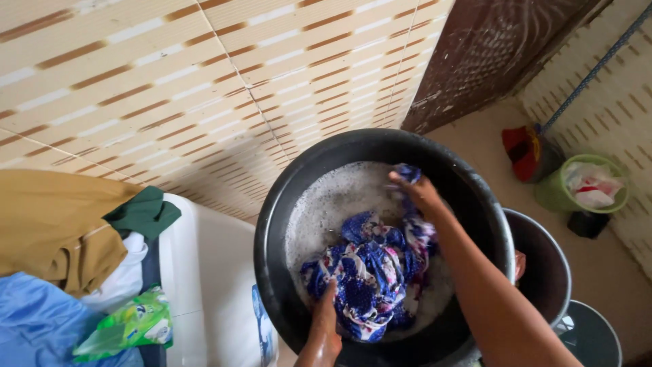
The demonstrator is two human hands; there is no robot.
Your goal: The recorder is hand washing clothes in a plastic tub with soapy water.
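While soaking: cloth [370,272] inside basin [272,224].

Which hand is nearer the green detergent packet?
Left. The left hand grips the patterned cloth at the basin's near side; the right hand is farther from the green packet.

Cloth [370,272] in basin [380,146] (clothes pile [61,231] left, bucket [543,265] right)

2 hands [324,326] [418,194], 1 patterned cloth [370,272], 3 basins [272,224] [543,265] [591,336], 1 green detergent pkt [129,326].
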